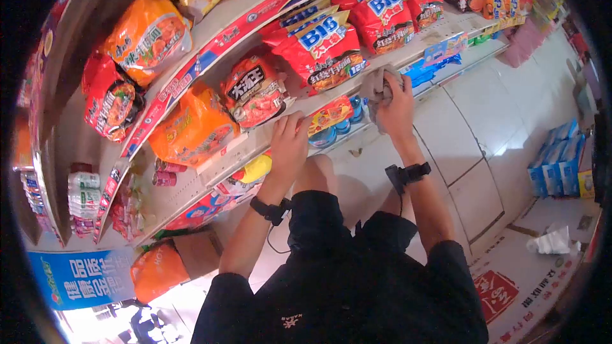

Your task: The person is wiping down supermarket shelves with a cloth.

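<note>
A person's right hand is gripping a crumpled grey cloth, pressing it against the front edge of a white metal shop shelf below red "BIG" noodle bags. The left hand, fingers curled, is bracing on that edge. Wiping seems under way; how much is finished cannot be told.

My right hand wraps over the grey cloth, so I can't see its near part or how it is folded. My left hand and wrist cover part of the yellow packet below the shelf, and the blue tubs between the hands show only as slivers. The print on the price strip is too small to read, and the dark rim cuts off the bottles at the left.
</note>
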`<state>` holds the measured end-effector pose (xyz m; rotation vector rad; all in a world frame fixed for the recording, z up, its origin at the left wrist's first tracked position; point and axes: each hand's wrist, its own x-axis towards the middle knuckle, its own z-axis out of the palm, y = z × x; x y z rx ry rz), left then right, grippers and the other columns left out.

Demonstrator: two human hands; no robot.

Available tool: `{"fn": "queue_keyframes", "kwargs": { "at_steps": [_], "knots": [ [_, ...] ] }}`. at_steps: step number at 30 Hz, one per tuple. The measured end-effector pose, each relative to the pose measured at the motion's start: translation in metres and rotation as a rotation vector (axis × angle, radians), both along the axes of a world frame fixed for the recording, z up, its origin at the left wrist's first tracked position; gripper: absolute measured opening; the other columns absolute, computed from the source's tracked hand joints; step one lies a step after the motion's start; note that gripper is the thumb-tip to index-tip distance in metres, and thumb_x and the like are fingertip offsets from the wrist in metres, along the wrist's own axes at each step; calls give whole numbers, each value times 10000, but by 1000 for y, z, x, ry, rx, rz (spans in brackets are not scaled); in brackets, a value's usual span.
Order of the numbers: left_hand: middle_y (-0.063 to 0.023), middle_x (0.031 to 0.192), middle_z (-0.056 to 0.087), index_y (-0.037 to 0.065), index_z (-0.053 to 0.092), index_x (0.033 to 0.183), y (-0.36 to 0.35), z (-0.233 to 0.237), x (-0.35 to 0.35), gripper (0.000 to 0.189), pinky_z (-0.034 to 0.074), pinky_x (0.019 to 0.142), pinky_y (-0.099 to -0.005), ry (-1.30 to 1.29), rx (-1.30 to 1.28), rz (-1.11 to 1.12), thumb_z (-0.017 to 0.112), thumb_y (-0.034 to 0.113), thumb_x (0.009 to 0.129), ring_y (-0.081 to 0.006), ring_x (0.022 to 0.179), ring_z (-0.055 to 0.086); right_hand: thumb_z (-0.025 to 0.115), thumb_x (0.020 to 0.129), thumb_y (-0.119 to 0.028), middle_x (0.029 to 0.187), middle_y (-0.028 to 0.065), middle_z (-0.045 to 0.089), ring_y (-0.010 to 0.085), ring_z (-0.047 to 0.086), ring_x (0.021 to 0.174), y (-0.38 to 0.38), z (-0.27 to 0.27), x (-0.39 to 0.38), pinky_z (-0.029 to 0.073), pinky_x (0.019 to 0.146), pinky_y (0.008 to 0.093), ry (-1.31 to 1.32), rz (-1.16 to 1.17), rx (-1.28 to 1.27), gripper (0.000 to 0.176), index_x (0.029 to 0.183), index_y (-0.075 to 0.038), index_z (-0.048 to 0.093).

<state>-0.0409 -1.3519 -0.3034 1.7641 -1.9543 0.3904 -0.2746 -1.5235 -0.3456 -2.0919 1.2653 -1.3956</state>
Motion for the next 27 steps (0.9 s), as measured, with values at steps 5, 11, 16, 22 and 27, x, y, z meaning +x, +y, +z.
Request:
{"fn": "queue_keyframes", "kwargs": {
  "at_steps": [5, 11, 16, 22, 27],
  "knots": [
    [-178, 1421, 528, 58, 607, 1410, 14, -13, 5, 618, 364, 1176, -554, -232, -167, 210, 816, 217, 851, -352, 1353, 497, 739, 727, 29, 1332, 179, 593, 431, 655, 1146, 23, 62, -9, 584, 901, 494, 357, 185, 128, 566, 1268, -132, 697],
    [-227, 1616, 401, -34, 482, 1490, 25, -23, 34, 871, 267, 1269, -588, -2, -136, 290, 840, 399, 824, -411, 1503, 371, 771, 727, -30, 1269, 129, 595, 347, 685, 1111, 84, 134, 71, 614, 844, 440, 502, 410, -200, 549, 1257, -163, 715],
    [-236, 1552, 472, -35, 545, 1427, 25, -38, 38, 791, 286, 1263, -578, 30, -209, 321, 794, 442, 848, -400, 1462, 432, 770, 755, -111, 1297, 150, 584, 336, 695, 1067, 84, 166, 176, 629, 786, 456, 676, 425, -306, 520, 1269, -162, 709],
    [-220, 1543, 494, -42, 565, 1410, 26, -39, 42, 741, 307, 1252, -551, 39, -63, 353, 747, 452, 889, -387, 1453, 455, 723, 811, -117, 1313, 202, 577, 380, 715, 974, 74, 138, 180, 627, 756, 489, 909, 391, -228, 410, 1220, -128, 703],
    [-209, 1579, 469, -41, 530, 1464, 28, -31, 39, 770, 317, 1245, -544, 84, -109, 331, 739, 440, 901, -380, 1453, 457, 722, 788, -74, 1314, 209, 581, 401, 729, 961, 83, 130, 146, 619, 772, 510, 956, 394, -163, 429, 1214, -110, 693]
  ]
}}
